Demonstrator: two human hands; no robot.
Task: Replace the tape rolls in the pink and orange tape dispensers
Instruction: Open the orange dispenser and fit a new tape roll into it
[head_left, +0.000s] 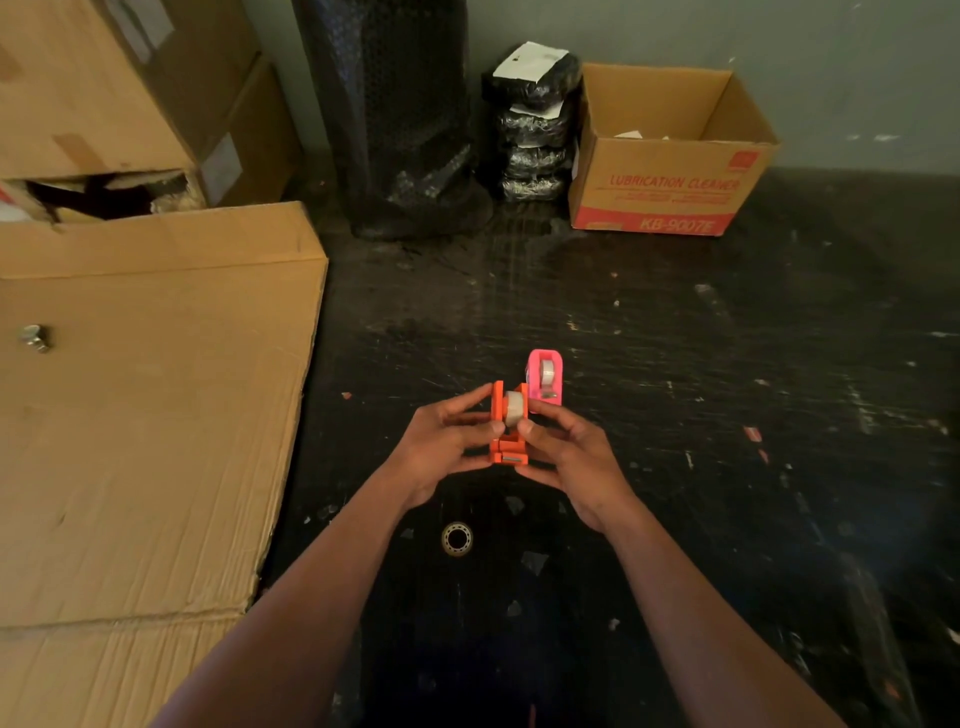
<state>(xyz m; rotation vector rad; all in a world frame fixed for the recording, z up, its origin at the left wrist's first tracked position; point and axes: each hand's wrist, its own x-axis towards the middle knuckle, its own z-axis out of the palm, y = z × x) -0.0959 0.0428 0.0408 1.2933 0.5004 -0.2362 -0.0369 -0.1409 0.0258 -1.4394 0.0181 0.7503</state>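
Observation:
The orange tape dispenser (506, 447) is held between both hands above the dark table, with a pale tape roll (514, 409) seated between its side walls. My left hand (441, 447) grips its left side, thumb resting at the roll. My right hand (566, 457) grips its right side, thumb also at the roll. The pink tape dispenser (545, 376) stands on the table just behind, a roll of tape inside it. A small empty tape core ring (456, 538) lies on the table below my hands.
A flat cardboard sheet (145, 415) with a metal bolt (35, 338) covers the left. Stacked boxes (104, 88) stand at the back left, a black wrapped roll (400, 119), black bundles (535, 124) and an open carton (665, 156) along the back wall.

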